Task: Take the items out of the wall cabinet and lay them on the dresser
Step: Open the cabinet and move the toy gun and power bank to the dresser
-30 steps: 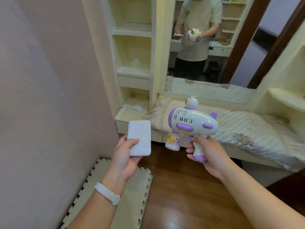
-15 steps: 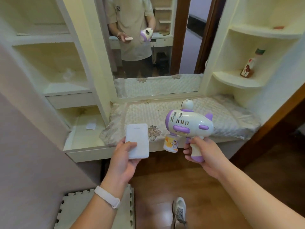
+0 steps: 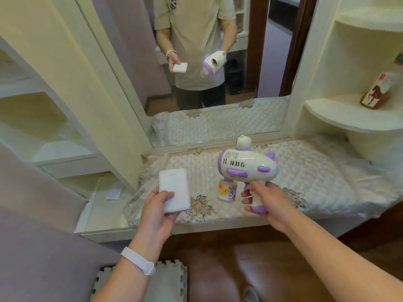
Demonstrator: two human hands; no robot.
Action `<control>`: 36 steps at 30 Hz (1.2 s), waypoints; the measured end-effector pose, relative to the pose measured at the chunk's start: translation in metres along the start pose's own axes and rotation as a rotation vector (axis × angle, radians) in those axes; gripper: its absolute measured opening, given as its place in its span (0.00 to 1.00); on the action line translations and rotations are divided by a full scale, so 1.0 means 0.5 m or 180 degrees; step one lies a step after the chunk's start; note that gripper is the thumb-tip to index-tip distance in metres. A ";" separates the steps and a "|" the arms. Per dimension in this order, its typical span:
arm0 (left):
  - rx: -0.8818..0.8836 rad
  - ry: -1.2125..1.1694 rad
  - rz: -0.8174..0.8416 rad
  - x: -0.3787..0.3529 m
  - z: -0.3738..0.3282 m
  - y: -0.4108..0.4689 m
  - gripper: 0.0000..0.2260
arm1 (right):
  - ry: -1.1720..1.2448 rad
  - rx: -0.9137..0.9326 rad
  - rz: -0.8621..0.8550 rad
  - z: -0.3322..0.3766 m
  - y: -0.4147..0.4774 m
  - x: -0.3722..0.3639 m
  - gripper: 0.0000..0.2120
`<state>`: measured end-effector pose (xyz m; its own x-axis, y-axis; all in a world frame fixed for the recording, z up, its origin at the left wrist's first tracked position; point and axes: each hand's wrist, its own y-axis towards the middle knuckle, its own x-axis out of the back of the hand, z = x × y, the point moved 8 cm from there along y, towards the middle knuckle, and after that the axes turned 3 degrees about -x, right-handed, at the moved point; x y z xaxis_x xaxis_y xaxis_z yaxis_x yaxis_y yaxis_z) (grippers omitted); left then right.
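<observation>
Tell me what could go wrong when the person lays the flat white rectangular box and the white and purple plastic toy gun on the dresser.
The white and purple plastic toy gun, gripped by the right hand, carries a small bottle under its body; set upright, it may tip.
The quilted cloth reaches the front edge of the dresser; the flat white rectangular box in the left hand could slide off if laid there.

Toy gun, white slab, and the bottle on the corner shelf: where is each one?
toy gun [image 3: 250,168]: head view, on its white body beside the vent slots.
white slab [image 3: 174,188]: head view, middle of its flat top face.
bottle [image 3: 375,93]: head view, on its red-printed label.
</observation>
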<state>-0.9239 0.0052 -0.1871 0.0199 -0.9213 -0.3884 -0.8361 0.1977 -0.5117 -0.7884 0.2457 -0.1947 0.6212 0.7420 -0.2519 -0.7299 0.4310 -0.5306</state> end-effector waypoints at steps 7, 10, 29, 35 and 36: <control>0.0085 0.0086 -0.0235 -0.050 0.016 0.095 0.20 | -0.0154 -0.0047 -0.0110 0.029 0.138 0.008 0.04; 0.0141 0.0115 -0.0298 -0.063 0.014 0.156 0.20 | -0.0189 -0.0159 -0.0164 0.013 0.197 -0.009 0.03; 0.0554 0.0707 -0.0576 0.075 0.005 0.571 0.15 | -0.0800 -0.0854 0.0157 -0.050 0.503 -0.237 0.04; 0.0629 0.0679 -0.0619 0.093 0.016 0.663 0.18 | -0.0720 -0.1137 0.0403 -0.084 0.575 -0.290 0.05; 0.0668 0.0704 -0.0641 0.095 0.022 0.675 0.18 | -0.0688 -0.1214 0.0455 -0.089 0.582 -0.295 0.05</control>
<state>-1.1990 0.0320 -0.3865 0.0346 -0.9943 -0.1004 -0.6963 0.0481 -0.7161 -1.0798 0.2390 -0.3483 0.4188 0.8877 -0.1912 -0.6218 0.1269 -0.7728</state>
